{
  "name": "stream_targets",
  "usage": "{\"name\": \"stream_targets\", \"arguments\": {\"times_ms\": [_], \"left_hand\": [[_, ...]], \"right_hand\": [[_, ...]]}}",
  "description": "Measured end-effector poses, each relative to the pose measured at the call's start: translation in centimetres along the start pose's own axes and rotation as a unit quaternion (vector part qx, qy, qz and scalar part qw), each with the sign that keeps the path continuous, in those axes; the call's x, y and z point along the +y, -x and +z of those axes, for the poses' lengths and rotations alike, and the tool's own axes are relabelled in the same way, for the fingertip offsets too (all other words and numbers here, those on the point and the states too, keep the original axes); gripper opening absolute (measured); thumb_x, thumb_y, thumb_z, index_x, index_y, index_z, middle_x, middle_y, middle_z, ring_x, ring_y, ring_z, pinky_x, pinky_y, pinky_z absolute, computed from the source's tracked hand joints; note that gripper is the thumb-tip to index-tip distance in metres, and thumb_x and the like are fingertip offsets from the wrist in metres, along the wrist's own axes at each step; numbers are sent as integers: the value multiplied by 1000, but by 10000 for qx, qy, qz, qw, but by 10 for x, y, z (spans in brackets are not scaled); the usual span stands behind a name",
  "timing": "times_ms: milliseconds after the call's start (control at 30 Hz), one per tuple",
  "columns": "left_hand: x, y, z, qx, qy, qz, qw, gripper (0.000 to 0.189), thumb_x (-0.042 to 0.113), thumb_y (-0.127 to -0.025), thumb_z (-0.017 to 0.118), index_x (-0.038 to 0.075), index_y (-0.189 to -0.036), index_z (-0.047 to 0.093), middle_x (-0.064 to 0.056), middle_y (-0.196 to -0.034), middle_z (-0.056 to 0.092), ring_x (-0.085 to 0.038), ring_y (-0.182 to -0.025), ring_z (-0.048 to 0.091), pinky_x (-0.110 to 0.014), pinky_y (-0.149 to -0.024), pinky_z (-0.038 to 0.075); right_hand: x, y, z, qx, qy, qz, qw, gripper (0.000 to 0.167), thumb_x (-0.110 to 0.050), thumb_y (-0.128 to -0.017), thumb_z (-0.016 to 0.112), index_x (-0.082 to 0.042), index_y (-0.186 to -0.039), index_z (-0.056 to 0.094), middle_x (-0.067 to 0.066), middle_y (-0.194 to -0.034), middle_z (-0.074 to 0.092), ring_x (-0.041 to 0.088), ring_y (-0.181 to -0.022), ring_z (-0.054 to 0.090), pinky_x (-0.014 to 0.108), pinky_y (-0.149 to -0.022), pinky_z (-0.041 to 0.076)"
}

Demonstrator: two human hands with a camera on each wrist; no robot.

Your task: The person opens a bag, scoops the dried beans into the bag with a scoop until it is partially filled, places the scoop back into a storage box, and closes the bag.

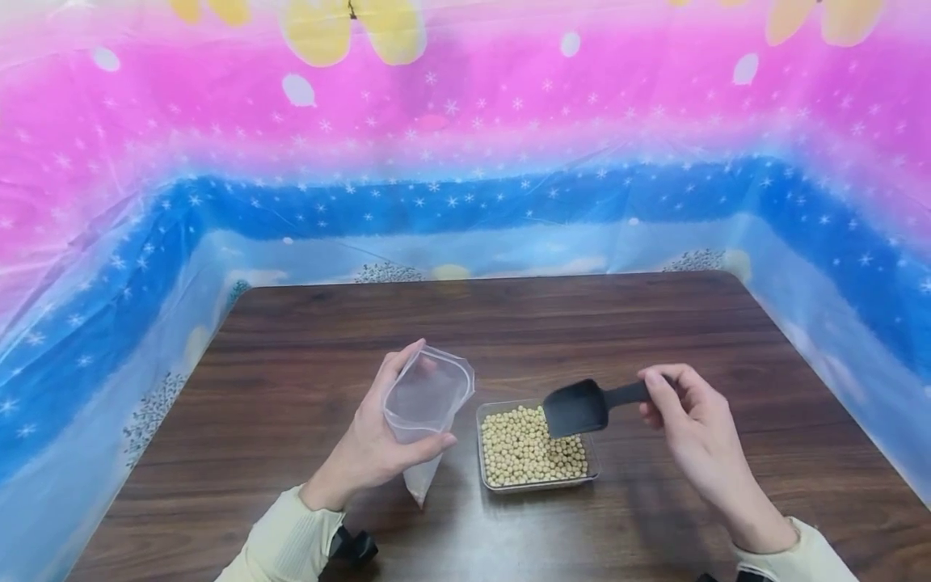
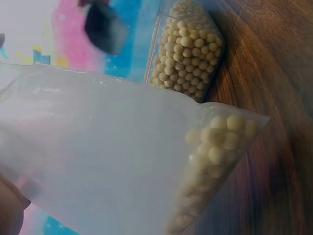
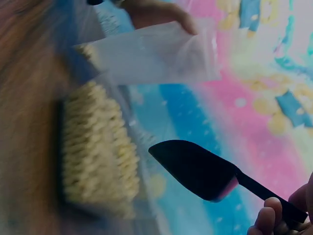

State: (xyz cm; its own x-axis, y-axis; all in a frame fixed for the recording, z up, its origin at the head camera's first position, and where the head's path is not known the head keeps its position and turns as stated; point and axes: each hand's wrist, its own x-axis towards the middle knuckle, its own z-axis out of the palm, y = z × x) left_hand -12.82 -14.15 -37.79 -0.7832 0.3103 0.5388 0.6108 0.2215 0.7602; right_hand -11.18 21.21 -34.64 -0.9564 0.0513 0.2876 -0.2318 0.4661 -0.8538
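Observation:
My left hand (image 1: pixel 371 449) grips a translucent plastic bag (image 1: pixel 425 396) near its top, thumb in front, and the bag's mouth gapes open. In the left wrist view, round pale beans (image 2: pixel 215 142) lie in the bottom of that bag (image 2: pixel 107 147). My right hand (image 1: pixel 698 428) pinches the handle of a black scoop (image 1: pixel 578 408), which hangs over the right part of a clear plastic box (image 1: pixel 538 487). Pale yellow beans (image 1: pixel 512 444) fill much of the box. The right wrist view shows the scoop (image 3: pixel 195 169) from the side; whether beans lie in it is hidden there.
The box stands on a dark wood-grain table (image 1: pixel 349 323), just right of the bag. A printed cloth (image 1: pixel 465 202) in pink and blue rises along the table's back and sides. Black wrist straps (image 1: pixel 355 547) sit by the pale sleeves (image 1: pixel 291 529).

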Motion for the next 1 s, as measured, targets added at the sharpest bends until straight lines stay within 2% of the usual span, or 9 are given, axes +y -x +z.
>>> {"name": "stream_targets", "arguments": {"times_ms": [133,300,633,800,1000], "left_hand": [[0,1,0,-28,23,-2,10000,103,8,-68,87,18,-152,28,-6,-130,47,-29,-110,51,-48,-88,49],[1,0,-1,8,64,-19,10000,103,7,-68,87,16,-152,28,-6,-130,47,-29,-110,52,-49,-88,49],[0,2,-2,34,62,8,10000,102,4,-67,86,12,-151,29,-8,-129,47,-31,-110,52,-48,-90,49],[0,2,-2,34,83,8,10000,101,4,-68,86,13,-151,29,-8,-129,47,-31,-110,52,-49,-90,49],[0,2,-1,57,79,112,9999,100,4,-68,86,12,-151,30,-8,-128,48,-32,-109,53,-48,-90,50]], "right_hand": [[17,10,-2,-1,144,120,9998,29,-27,-103,48,-2,-111,60,8,-81,64,11,-74,63,21,-65,55],[27,17,0,87,207,174,9996,26,-26,-103,50,-3,-110,60,11,-79,64,12,-71,63,21,-65,55],[38,23,17,-147,-468,736,9961,28,-25,-102,53,0,-110,59,9,-77,64,14,-66,62,24,-62,55],[46,24,29,-169,-1069,1219,9866,29,-24,-102,53,3,-110,56,9,-75,64,12,-63,61,25,-61,54],[51,23,38,-309,-1710,1763,9689,36,-27,-101,54,7,-114,54,6,-77,62,11,-64,59,24,-62,53]]}}
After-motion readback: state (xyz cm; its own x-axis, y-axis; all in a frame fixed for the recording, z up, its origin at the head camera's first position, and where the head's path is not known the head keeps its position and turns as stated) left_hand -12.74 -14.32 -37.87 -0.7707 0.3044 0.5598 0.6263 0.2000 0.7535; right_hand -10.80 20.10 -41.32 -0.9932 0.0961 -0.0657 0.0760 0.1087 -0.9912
